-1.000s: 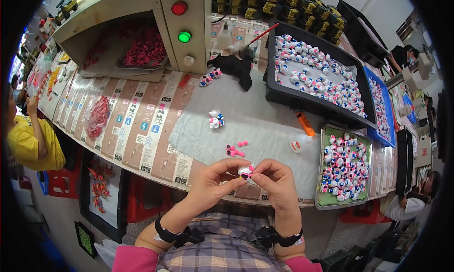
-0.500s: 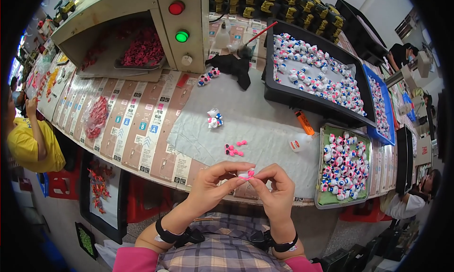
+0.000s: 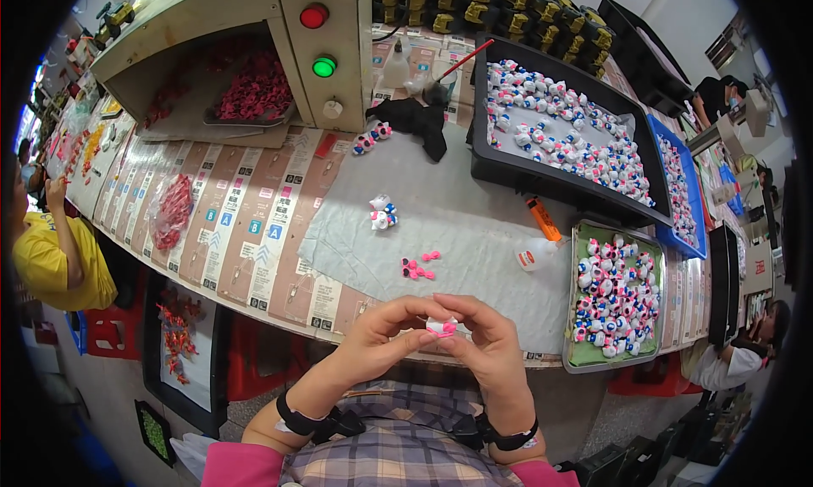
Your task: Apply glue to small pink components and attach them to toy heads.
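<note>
Both your hands meet at the bench edge: left hand (image 3: 385, 339) and right hand (image 3: 487, 347) pinch one small white-and-pink toy piece (image 3: 441, 326) together.

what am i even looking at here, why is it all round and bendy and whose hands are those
This is one picture from a wide fisheye camera worn on a person's head, looking down, so straight edges curve. The two bare hands are the wearer's own: the left hand and right hand together pinch a small white toy figure with pink parts. Ahead lies a grey mat with loose pink pieces and another small figure. A black tray and a green tray hold many similar figures. An orange lighter lies between them. Other people work nearby.
</note>
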Motion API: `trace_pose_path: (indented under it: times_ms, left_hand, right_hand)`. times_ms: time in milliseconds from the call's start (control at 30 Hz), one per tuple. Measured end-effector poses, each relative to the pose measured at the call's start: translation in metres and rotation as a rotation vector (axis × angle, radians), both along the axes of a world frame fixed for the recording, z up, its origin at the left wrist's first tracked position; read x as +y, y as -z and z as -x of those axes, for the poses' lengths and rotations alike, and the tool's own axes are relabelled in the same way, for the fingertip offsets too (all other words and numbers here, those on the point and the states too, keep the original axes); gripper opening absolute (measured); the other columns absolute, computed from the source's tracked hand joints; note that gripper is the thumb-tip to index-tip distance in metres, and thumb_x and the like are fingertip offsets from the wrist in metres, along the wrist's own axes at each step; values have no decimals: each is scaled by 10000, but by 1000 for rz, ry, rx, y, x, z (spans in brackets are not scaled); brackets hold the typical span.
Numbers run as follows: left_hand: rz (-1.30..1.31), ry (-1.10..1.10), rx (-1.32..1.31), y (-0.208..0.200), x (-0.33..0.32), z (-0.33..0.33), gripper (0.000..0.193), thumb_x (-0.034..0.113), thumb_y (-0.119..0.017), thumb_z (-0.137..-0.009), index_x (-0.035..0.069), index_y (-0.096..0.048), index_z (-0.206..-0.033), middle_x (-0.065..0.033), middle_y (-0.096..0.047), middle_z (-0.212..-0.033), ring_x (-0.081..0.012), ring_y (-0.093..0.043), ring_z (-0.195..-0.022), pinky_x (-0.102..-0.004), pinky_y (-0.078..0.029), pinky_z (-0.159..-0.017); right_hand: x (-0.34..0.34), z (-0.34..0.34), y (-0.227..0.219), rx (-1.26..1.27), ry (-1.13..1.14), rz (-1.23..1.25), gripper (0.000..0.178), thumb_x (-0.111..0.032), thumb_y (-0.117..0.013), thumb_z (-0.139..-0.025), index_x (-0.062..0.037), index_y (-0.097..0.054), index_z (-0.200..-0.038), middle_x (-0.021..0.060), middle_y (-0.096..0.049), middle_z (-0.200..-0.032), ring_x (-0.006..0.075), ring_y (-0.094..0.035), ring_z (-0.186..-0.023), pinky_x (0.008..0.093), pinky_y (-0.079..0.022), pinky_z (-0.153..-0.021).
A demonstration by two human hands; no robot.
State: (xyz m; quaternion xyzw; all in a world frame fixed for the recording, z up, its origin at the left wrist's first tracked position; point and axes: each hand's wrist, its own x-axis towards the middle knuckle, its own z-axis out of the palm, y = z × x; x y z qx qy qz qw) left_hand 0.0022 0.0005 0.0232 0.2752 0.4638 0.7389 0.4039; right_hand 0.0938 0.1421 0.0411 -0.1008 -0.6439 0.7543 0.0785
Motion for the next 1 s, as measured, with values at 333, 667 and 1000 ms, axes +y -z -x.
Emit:
trace_pose_path:
  times_ms: [333,667,1000]
  left_hand:
    - [-3,-3,83,3,1,0,157,28,-506,-856,10,-514,-1011,-73,-529,-991,-134,-525,-943,-258,-433,-809]
    - [-31,14,135,4,3,1,131,52,-505,-858,26,-534,-983,-68,-548,-978,-145,-520,-961,-273,-394,-844]
    - [-52,0,55,6,3,-1,137,70,-504,-867,25,-530,-994,-66,-546,-986,-134,-520,-961,-273,-398,-853]
  right_hand:
    - [-2,1,0,34,15,-109,359,-47,-636,-740,-20,-568,-1091,99,-577,-1094,194,-514,-1028,302,-378,-896]
    - [-2,0,-2,91,72,-240,333,-30,-651,-702,-34,-608,-1032,86,-610,-1034,202,-545,-988,312,-409,-863]
    - [-4,1,-1,84,86,-240,318,-30,-651,-703,-36,-615,-1019,82,-616,-1023,199,-551,-971,307,-412,-857]
